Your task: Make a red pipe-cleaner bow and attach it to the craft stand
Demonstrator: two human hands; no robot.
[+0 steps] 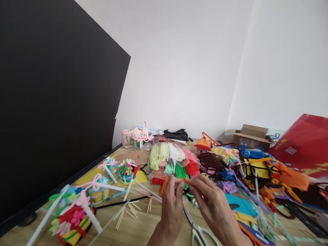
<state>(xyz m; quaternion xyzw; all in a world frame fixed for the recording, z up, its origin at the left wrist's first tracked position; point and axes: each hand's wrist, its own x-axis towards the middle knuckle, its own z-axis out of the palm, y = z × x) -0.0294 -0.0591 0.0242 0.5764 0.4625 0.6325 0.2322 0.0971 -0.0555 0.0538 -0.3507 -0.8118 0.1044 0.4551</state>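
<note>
The left hand (172,200) and the right hand (211,200) are held close together at the near centre, with the wrists spread lower down and the fingers bent inward; a small, bright orange, fuzzy piece (185,180) is pinched between them by thumbs and fingertips, above the pale wooden tabletop (143,229). The piece is largely covered by the fingers, so its full shape cannot be told; metal scissors with pale handles (194,227) are laid on the near side; plastic-wrapped bundles of multicoloured fuzzy stems (164,153) are spread beyond.
</note>
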